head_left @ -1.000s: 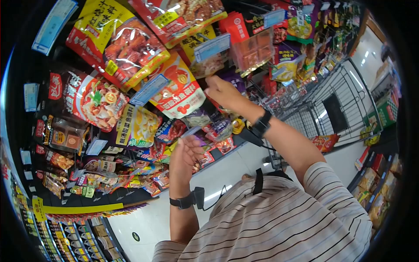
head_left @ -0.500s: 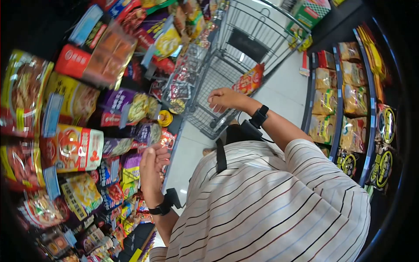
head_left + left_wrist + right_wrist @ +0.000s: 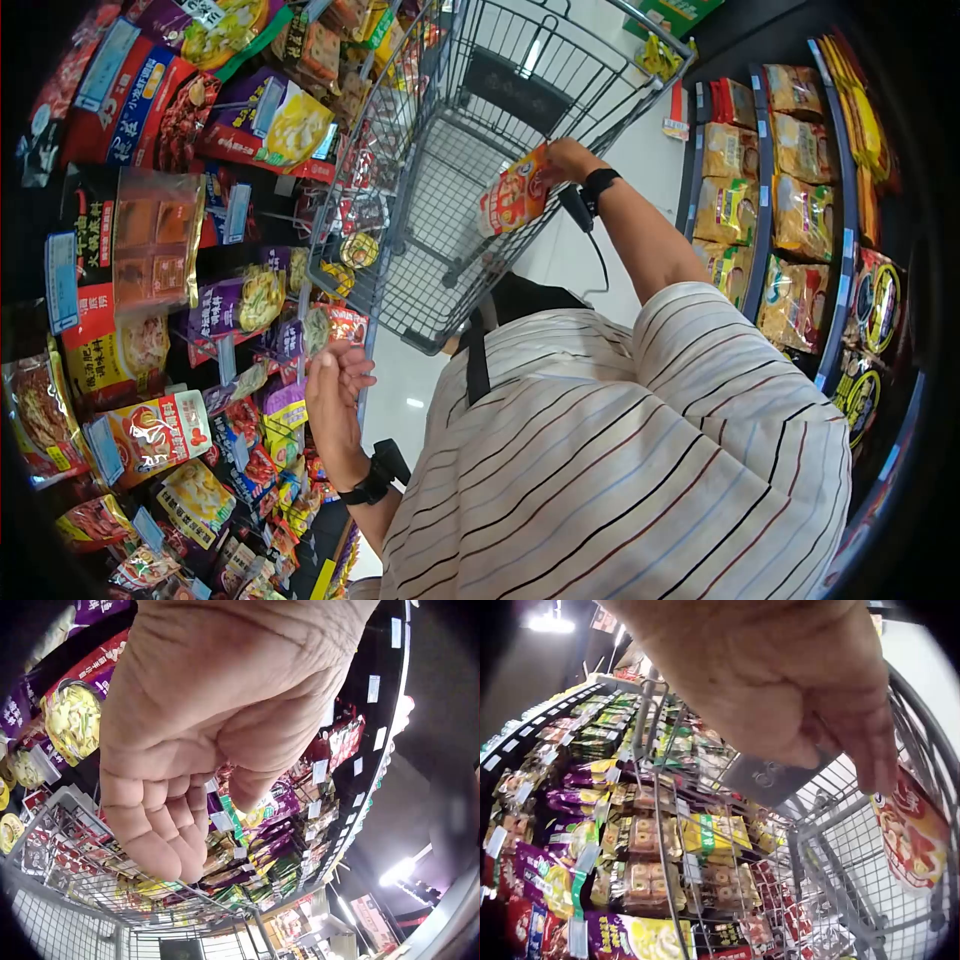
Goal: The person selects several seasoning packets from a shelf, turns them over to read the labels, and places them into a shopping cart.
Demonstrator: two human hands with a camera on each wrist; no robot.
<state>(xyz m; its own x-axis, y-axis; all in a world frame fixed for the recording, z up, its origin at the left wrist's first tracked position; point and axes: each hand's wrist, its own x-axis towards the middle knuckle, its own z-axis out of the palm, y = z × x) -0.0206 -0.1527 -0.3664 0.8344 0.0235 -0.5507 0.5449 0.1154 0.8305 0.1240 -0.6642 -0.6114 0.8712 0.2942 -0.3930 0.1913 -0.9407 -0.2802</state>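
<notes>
My right hand [image 3: 572,162] reaches over the right side of a shopping cart [image 3: 425,215]. Its fingers pinch the upper edge of a red and orange food packet [image 3: 515,192] with a dish pictured on it. In the right wrist view, the packet [image 3: 911,829] hangs below the fingertips against the cart's wire mesh; the thumb's grip is partly hidden. Palm up, my left hand [image 3: 338,390] hovers beside the hanging seasoning packets with loosely bent fingers and nothing in it. The left wrist view shows this palm [image 3: 217,712] in front of the shelf and cart.
Seasoning packets [image 3: 240,300] hang close on the left, with price tags [image 3: 62,280] sticking out. A shelf of bagged goods [image 3: 795,200] stands on the right. Pale tiled floor [image 3: 625,120] runs between. A green box [image 3: 675,12] lies beyond the cart.
My right hand has left the hanging packets, moved over to the cart and taken hold of the red packet there. The view has turned toward the cart. My left hand stays raised near the packets.
</notes>
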